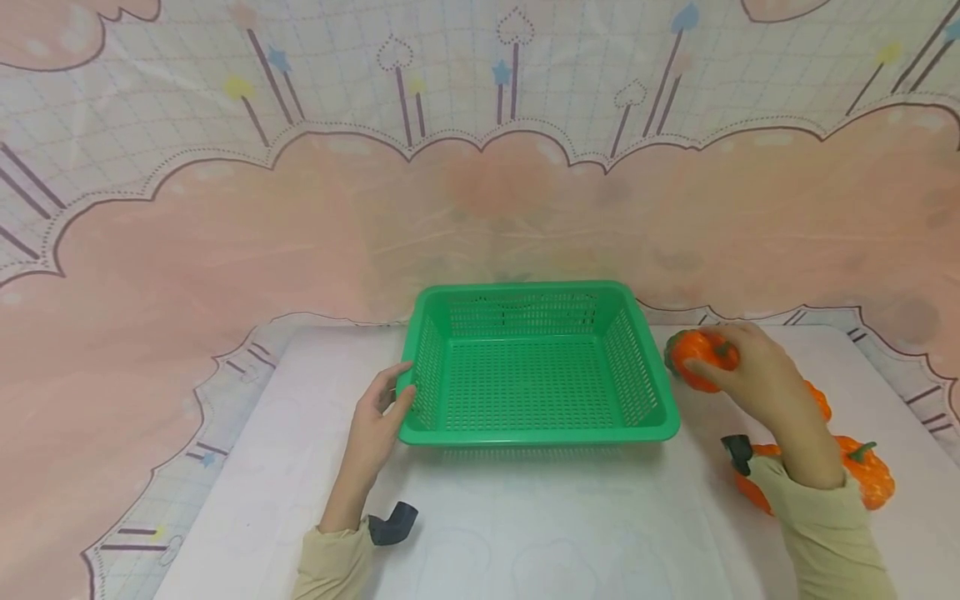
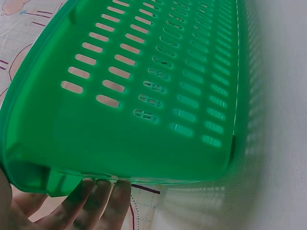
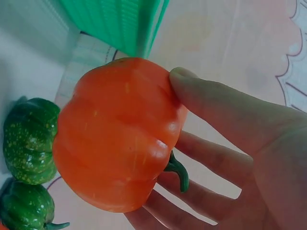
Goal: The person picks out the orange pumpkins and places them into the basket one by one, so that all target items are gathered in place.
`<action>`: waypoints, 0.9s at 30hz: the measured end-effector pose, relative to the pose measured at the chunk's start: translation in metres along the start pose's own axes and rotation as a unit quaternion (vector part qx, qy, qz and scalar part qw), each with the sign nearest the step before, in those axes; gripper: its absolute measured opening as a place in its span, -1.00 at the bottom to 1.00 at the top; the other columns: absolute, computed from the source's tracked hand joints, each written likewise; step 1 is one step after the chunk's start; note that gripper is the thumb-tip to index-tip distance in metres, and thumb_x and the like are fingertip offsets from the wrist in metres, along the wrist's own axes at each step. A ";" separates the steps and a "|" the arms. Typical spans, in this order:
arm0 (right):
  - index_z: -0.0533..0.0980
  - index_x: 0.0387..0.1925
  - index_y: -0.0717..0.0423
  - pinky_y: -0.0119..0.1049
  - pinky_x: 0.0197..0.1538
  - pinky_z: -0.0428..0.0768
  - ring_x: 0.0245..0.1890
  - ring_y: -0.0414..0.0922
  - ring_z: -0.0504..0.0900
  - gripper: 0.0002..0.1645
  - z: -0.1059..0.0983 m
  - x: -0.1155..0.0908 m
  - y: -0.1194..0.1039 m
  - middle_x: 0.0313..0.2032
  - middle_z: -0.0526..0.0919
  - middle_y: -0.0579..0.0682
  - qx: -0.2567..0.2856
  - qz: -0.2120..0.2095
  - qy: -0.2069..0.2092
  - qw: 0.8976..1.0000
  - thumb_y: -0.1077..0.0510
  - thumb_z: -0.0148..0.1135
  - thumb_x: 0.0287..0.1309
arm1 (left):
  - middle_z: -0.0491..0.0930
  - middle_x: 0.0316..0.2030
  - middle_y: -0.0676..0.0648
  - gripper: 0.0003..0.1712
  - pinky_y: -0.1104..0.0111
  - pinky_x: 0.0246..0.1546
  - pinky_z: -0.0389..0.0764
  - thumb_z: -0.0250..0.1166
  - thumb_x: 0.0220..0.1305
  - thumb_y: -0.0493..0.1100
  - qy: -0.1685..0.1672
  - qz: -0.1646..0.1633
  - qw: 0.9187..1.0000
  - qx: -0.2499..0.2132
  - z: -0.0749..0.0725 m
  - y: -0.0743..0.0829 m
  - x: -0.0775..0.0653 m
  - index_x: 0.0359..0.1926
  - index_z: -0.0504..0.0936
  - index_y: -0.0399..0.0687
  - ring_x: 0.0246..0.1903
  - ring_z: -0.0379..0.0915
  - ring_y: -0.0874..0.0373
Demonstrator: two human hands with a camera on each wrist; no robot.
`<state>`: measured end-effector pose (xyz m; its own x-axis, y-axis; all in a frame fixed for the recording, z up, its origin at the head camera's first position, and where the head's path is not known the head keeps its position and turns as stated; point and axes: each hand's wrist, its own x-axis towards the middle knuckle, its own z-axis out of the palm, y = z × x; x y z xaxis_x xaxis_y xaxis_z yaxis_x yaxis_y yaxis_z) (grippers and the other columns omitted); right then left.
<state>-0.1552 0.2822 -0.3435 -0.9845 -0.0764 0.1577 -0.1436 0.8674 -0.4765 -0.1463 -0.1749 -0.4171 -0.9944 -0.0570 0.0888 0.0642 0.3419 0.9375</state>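
Note:
My right hand [image 1: 753, 371] holds an orange toy pumpkin [image 3: 120, 134] with a curved green stem, thumb on one side and fingers round the other. In the head view that pumpkin [image 1: 701, 360] is just right of the green plastic basket [image 1: 536, 436]. The basket holds nothing and stands on the white table. At its left end my left hand [image 1: 378, 417] grips the rim, thumb over the top edge. The left wrist view shows the left fingertips [image 2: 122, 188] against the basket's end wall [image 2: 120, 148].
More orange pumpkins [image 1: 866, 475] lie on the table's right side, partly behind the right forearm. Two speckled green pumpkins [image 3: 31, 141] show beyond the held one in the right wrist view. A patterned cloth [image 1: 300, 225] hangs behind the table.

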 end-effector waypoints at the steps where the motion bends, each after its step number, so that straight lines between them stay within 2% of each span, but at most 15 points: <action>1: 0.43 0.21 0.33 0.37 0.09 0.39 0.14 0.36 0.37 -0.30 0.000 0.001 -0.001 0.20 0.39 0.42 0.001 0.001 0.000 1.000 -0.06 0.37 0.23 | 0.37 0.36 -0.16 -0.52 -0.12 0.28 0.41 0.15 0.49 -0.08 0.001 0.000 1.000 0.000 0.000 0.000 0.000 0.36 0.38 0.02 0.31 0.38 -0.16; 7: 0.44 0.21 0.32 0.34 0.03 0.44 0.05 0.32 0.43 -0.33 -0.001 0.005 -0.011 0.14 0.44 0.38 0.001 -0.001 0.002 1.000 -0.05 0.35 0.25 | 0.37 0.36 -0.18 -0.52 -0.16 0.30 0.37 0.14 0.49 -0.09 0.003 0.004 1.000 -0.002 0.000 0.000 0.001 0.36 0.38 -0.01 0.32 0.35 -0.20; 12: 0.44 0.20 0.33 0.33 -0.01 0.45 0.02 0.34 0.45 -0.36 -0.002 0.008 -0.017 0.09 0.46 0.38 -0.007 -0.008 0.005 1.000 0.02 0.36 0.24 | 0.37 0.36 -0.20 -0.51 -0.14 0.27 0.41 0.14 0.49 -0.09 0.004 0.003 1.000 -0.001 0.000 -0.001 0.001 0.37 0.38 -0.03 0.31 0.37 -0.20; 19: 0.42 0.22 0.32 0.34 -0.01 0.46 0.04 0.35 0.44 -0.35 -0.003 0.009 -0.021 0.10 0.43 0.38 -0.008 -0.006 0.000 1.000 0.03 0.36 0.24 | 0.38 0.35 -0.21 -0.51 -0.15 0.27 0.41 0.14 0.49 -0.08 0.004 0.004 1.000 0.003 0.000 0.001 0.001 0.37 0.38 -0.03 0.31 0.37 -0.22; 27: 0.44 0.22 0.31 0.33 0.00 0.49 0.03 0.32 0.47 -0.36 -0.003 0.010 -0.028 0.08 0.47 0.36 -0.002 -0.031 0.013 0.999 0.04 0.38 0.23 | 0.35 0.37 -0.19 -0.50 -0.14 0.27 0.41 0.13 0.49 -0.05 0.003 -0.002 1.000 0.009 0.001 0.000 0.000 0.37 0.37 -0.01 0.31 0.37 -0.20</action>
<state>-0.1611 0.2587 -0.3260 -0.9707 -0.1180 0.2095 -0.2045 0.8635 -0.4610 -0.1460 -0.1742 -0.4172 -0.9942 -0.0638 0.0866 0.0583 0.3577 0.9320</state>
